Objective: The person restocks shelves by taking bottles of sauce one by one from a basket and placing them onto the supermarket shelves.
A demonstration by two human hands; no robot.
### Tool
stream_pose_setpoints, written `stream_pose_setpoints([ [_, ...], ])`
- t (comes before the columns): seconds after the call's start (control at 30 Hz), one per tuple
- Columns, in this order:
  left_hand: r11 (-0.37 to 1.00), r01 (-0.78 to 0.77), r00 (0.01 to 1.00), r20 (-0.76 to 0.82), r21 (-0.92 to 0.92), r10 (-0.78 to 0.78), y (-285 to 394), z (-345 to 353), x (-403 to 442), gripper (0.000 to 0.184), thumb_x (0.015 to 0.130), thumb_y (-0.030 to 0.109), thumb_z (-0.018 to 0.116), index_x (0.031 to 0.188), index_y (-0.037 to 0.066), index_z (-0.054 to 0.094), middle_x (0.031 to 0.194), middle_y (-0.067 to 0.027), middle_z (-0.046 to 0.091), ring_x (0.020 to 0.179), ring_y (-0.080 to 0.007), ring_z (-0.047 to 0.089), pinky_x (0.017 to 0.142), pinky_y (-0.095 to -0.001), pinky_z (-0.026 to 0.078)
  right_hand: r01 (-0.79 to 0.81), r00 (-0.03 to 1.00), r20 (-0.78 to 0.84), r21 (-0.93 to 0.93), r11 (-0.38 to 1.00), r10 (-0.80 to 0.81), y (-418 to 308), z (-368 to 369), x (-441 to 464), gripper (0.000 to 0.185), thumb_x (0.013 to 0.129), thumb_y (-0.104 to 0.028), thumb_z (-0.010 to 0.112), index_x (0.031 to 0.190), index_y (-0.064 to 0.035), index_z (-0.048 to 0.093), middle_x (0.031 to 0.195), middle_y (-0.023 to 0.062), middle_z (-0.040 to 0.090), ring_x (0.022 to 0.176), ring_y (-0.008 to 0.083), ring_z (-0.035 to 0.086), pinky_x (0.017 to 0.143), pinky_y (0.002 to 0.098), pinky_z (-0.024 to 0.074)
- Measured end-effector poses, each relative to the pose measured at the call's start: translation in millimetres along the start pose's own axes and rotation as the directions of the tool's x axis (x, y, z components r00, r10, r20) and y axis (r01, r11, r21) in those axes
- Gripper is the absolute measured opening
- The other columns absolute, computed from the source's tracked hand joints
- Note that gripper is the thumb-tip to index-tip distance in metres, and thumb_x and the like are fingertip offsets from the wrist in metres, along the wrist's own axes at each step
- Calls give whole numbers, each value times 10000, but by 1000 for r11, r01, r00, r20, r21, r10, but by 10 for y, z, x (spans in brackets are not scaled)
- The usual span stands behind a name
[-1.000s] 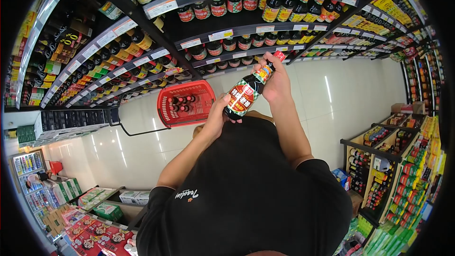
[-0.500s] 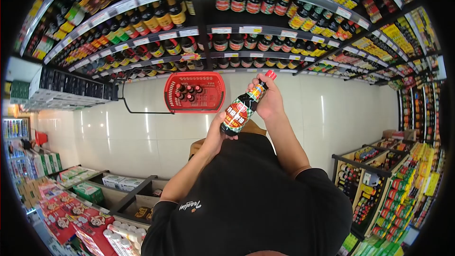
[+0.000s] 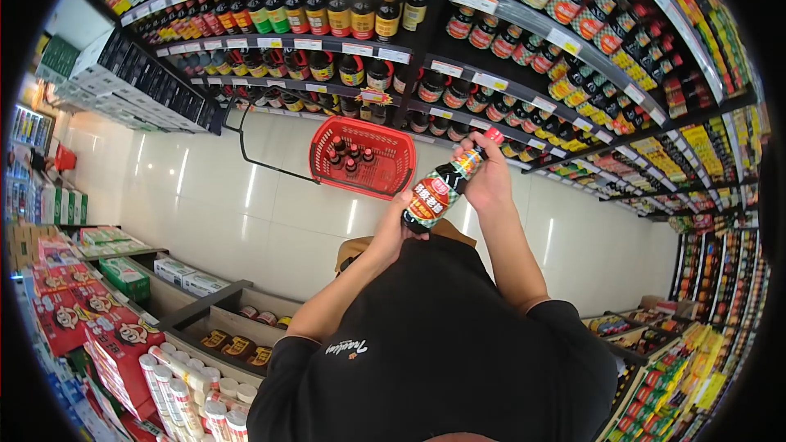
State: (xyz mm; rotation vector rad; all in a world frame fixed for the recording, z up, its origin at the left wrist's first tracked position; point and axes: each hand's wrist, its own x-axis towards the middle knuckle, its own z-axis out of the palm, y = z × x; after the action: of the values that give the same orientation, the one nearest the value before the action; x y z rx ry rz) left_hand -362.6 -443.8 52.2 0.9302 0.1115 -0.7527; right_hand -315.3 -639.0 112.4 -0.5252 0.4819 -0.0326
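A dark soy sauce bottle with a red cap and a red and green checked label is held tilted in front of my body, its label facing up. My left hand grips it around the base. Around the neck, just below the cap, my right hand is closed. Beyond the bottle, a red shopping basket stands on the floor with several small dark bottles upright inside it. The basket's long black handle reaches out to the left.
Ahead, curved shelves carry rows of sauce bottles. Stacked cartons stand at the left. Behind me on the left is a low display with red gift boxes; yellow packs fill a stand at the right. Pale tiles cover the floor.
My view has turned, so the basket and shelves appear shifted to the right and tilted. Both hands keep their hold on the bottle, which stays in nearly the same pose.
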Motion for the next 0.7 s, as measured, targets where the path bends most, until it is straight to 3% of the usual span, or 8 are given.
stream_pose_setpoints([
  [0.2, 1000, 27, 996, 81, 6, -27, -34, 2, 135, 632, 967, 610, 398, 1240, 64, 561, 1002, -58, 681, 833, -126, 648, 606, -270, 526, 42, 999, -20, -54, 998, -44, -107, 3, -24, 154, 888, -169, 655, 965, -69, 566, 801, 40, 589, 764, 206, 602, 755, 339, 499],
  [0.23, 997, 17, 999, 31, -80, -15, -5, 87, 138, 521, 959, 545, 464, 1150, 62, 507, 896, -82, 643, 684, -133, 616, 565, -253, 507, 52, 998, -26, -57, 997, -53, -118, -16, -19, 153, 889, -170, 652, 967, -71, 565, 801, 40, 586, 764, 207, 600, 758, 341, 497],
  [0.33, 995, 40, 999, 27, -97, -37, 3, 149, 197, 528, 955, 539, 480, 1149, 49, 504, 900, -87, 639, 699, -133, 621, 560, -260, 512, 85, 995, -45, -65, 994, -88, -172, -29, 14, 136, 896, -169, 635, 965, -79, 560, 800, 42, 578, 766, 208, 593, 763, 350, 490],
  [0.37, 997, 51, 997, 57, -56, -47, -19, 139, 225, 568, 968, 563, 444, 1249, 78, 537, 1025, -85, 651, 806, -143, 625, 627, -298, 521, 91, 995, -36, -57, 994, -93, -201, -32, 12, 132, 899, -169, 632, 966, -80, 560, 800, 42, 578, 767, 209, 593, 762, 350, 490],
  [0.43, 998, 57, 997, 59, -25, -55, -16, 165, 258, 554, 965, 559, 454, 1219, 75, 540, 1009, -84, 645, 802, -147, 623, 631, -304, 523, 106, 994, 37, -42, 993, -105, -250, -64, 3, 146, 912, -190, 627, 982, -78, 564, 821, 55, 601, 783, 218, 608, 782, 355, 498],
  [0.5, 997, 75, 995, 74, -34, -72, -8, 229, 268, 538, 962, 556, 464, 1183, 71, 534, 977, -86, 641, 773, -159, 627, 648, -307, 523, 167, 985, -32, -92, 982, -170, -255, -28, -50, 159, 926, -207, 613, 996, -73, 562, 836, 69, 616, 800, 226, 617, 795, 361, 505],
  [0.6, 986, 135, 982, 148, -100, -119, -1, 312, 265, 556, 962, 565, 456, 1191, 64, 530, 967, -88, 643, 729, -168, 627, 657, -299, 522, 223, 973, -17, -202, 954, -231, -262, -15, -99, 180, 949, -232, 584, 1012, -65, 556, 846, 91, 630, 830, 234, 636, 793, 371, 523],
  [0.7, 981, 182, 944, 292, -66, -156, 29, 315, 224, 576, 946, 487, 564, 1311, 53, 466, 1050, -81, 639, 858, -158, 652, 694, -288, 530, 187, 980, -22, -256, 948, -200, -188, -64, -136, 171, 942, -222, 588, 1001, -67, 550, 834, 95, 641, 803, 238, 662, 732, 357, 545],
])
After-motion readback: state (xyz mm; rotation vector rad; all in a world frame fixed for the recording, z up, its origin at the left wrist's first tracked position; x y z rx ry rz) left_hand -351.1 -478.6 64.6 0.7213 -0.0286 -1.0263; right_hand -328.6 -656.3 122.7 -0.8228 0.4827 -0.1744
